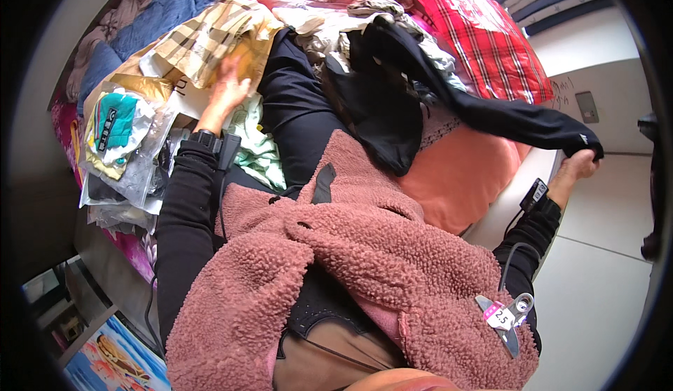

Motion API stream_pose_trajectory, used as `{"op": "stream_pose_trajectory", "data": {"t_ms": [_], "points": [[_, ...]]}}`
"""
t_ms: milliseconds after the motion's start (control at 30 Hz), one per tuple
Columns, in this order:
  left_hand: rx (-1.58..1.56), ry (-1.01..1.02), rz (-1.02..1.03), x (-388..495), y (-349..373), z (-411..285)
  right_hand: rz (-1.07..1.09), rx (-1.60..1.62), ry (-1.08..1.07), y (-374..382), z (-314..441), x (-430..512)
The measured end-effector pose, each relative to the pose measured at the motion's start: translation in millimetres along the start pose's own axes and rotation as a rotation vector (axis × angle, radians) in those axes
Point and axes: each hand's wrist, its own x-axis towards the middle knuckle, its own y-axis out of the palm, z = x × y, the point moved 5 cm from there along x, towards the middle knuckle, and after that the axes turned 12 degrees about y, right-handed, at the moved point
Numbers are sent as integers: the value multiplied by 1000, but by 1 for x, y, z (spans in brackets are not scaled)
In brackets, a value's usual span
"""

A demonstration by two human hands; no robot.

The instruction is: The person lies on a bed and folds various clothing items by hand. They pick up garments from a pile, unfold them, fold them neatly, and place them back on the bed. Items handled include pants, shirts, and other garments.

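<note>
My right hand (582, 164) grips the end of a black garment (505, 115) at the right, stretched from the heap of clothes over the wall side. Another dark piece of cloth (386, 112) lies beside it, across my leg. My left hand (229, 88), blurred, is over a yellowish plastic bag (252, 57) and a beige checked cloth or bag (202, 36); its fingers are apart, and whether it touches them is unclear. Pale green printed fabric (257, 149) lies below that hand.
Clear bags of folded clothes (118, 133) are piled at the left. A red plaid plastic bag (489, 38) stands at the upper right, above a coral cushion (462, 175). Light crumpled clothes (326, 36) lie beyond my legs. A metal clip (505, 320) sits on my pink fleece garment.
</note>
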Motion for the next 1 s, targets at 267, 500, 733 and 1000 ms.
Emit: {"op": "stream_pose_trajectory", "data": {"t_ms": [267,500,733,1000], "points": [[290,-122,26,-29,-41,50,289,-762,-623,42,-54,-63],[355,-71,99,-50,-52,48,828,-626,-871,93,-56,-195],[306,-6,111,-68,-46,34,293,-1069,-647,28,-91,-121],[211,96,-20,-63,-59,-20,692,-1160,-122,9,-182,-99]]}}
